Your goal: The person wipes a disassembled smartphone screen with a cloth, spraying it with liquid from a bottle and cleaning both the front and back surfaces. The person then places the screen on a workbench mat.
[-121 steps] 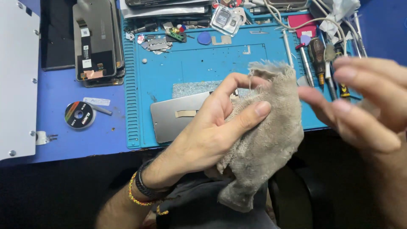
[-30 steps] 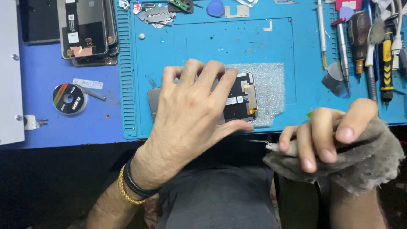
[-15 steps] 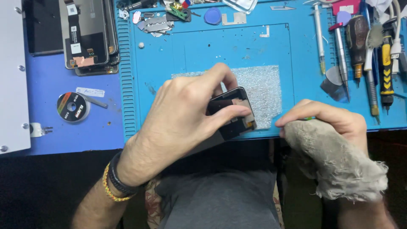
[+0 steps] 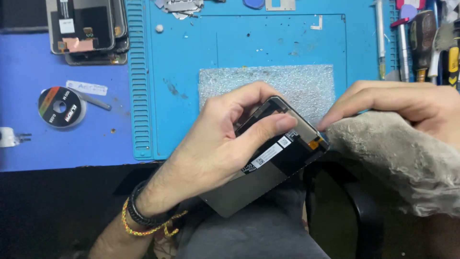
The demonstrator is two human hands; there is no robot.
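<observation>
While gripped by left hand (image 4: 215,148), phone screen panel (image 4: 280,153) beside cloth-clutching right hand (image 4: 407,103).

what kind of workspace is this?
Most likely a phone repair bench. A blue silicone repair mat covers the table, screwdrivers line its right edge, and spare phone screen assemblies sit stacked top left. The left hand holds another phone screen assembly.

A blue ribbed repair mat (image 4: 143,96) is covering the bench. A square of bubble wrap (image 4: 297,84) is lying at its middle. Screwdrivers (image 4: 421,38) are lining its right edge. Stacked phone screens (image 4: 86,29) are sitting at the bench's far left corner, a tape roll (image 4: 60,106) lying nearer the front edge.
</observation>
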